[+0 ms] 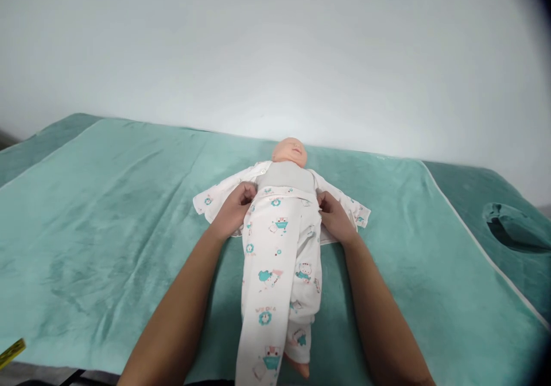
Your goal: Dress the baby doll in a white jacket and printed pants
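Note:
A baby doll (289,152) lies on its back on a teal blanket (107,214), head away from me. It has a grey torso and an open white printed jacket (348,208) spread under it. White printed trousers (279,254) cover its legs, and one bare foot (299,367) pokes out near me. My left hand (235,208) is closed on the trousers' waistband at the doll's hip on my left. My right hand (334,215) grips the waistband on the opposite side.
The blanket covers a padded teal table with a face hole (512,234) at the right. A plain white wall (275,53) stands close behind. A yellow tape-like strip (11,353) shows at the lower left edge.

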`<control>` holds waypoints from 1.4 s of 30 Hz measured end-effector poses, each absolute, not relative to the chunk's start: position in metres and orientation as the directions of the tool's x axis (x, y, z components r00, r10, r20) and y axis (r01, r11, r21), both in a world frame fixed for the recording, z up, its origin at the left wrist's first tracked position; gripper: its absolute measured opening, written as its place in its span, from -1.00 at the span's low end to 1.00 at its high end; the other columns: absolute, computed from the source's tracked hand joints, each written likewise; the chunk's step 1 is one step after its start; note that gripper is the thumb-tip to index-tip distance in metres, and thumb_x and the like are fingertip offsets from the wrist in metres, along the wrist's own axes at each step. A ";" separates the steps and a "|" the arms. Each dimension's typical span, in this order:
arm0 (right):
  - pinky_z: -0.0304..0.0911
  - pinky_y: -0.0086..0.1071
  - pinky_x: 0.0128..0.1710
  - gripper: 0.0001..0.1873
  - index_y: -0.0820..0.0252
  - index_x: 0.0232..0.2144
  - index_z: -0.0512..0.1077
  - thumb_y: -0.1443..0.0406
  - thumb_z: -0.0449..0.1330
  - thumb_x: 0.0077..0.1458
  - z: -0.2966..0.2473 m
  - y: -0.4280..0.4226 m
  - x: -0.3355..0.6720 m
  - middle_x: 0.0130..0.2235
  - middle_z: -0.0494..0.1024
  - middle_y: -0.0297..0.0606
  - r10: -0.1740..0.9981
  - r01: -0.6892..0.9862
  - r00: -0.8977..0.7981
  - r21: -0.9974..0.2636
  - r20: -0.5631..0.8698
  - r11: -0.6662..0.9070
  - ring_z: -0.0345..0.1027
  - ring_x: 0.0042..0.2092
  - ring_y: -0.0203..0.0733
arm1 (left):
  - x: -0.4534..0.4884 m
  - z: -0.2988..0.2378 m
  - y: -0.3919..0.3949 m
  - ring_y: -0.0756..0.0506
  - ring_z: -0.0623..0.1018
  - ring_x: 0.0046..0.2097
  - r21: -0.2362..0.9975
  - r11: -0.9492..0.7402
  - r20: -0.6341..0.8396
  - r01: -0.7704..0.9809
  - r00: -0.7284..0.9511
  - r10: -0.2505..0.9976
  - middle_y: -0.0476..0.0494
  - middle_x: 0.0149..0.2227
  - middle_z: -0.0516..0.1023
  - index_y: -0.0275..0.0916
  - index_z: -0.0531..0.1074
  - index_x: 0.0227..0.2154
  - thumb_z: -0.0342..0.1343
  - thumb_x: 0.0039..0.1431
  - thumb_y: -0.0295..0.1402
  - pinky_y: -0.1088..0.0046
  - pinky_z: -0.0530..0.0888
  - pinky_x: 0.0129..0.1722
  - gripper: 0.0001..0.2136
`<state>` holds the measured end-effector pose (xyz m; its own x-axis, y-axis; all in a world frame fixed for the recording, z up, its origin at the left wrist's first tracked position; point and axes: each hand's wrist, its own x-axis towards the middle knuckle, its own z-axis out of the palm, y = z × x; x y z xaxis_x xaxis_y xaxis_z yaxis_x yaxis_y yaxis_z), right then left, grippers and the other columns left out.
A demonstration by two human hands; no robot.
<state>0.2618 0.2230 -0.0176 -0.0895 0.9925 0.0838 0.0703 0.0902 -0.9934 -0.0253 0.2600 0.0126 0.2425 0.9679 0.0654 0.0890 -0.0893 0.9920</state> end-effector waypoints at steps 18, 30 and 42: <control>0.23 -0.23 -0.17 -0.71 0.11 -0.23 0.47 0.10 0.04 0.29 -0.003 0.229 0.236 -0.27 0.58 -0.23 0.892 0.573 0.274 -0.806 0.360 0.149 0.38 -0.21 -0.07 | -0.007 0.004 0.283 -0.16 0.54 -0.19 0.808 -0.243 0.294 0.537 -0.009 0.956 -0.07 -0.25 0.60 -0.12 0.42 -0.20 -0.04 0.36 -0.21 0.32 0.38 -0.18 -0.82; 0.20 -0.26 -0.18 -0.68 0.10 -0.34 0.50 0.01 0.14 0.19 -0.010 0.238 0.234 -0.30 0.61 -0.27 0.893 0.446 0.379 -0.893 0.243 0.054 0.37 -0.24 -0.09 | -0.007 0.017 0.270 -0.21 0.53 -0.18 0.816 -0.171 0.190 0.552 0.022 0.982 -0.15 -0.26 0.62 -0.15 0.46 -0.29 0.07 0.25 -0.25 0.31 0.35 -0.17 -0.87; 0.32 -0.21 -0.01 -0.72 0.10 -0.24 0.42 0.29 0.28 -0.08 -0.002 0.228 0.259 -0.18 0.57 -0.32 0.992 0.075 -0.125 -0.997 -0.011 -0.001 0.41 -0.07 -0.11 | -0.014 0.002 0.263 -0.32 0.54 -0.01 0.788 -0.332 0.199 0.518 0.297 0.934 -0.27 -0.02 0.60 -0.18 0.49 -0.06 0.16 0.14 -0.36 0.18 0.40 0.02 -0.71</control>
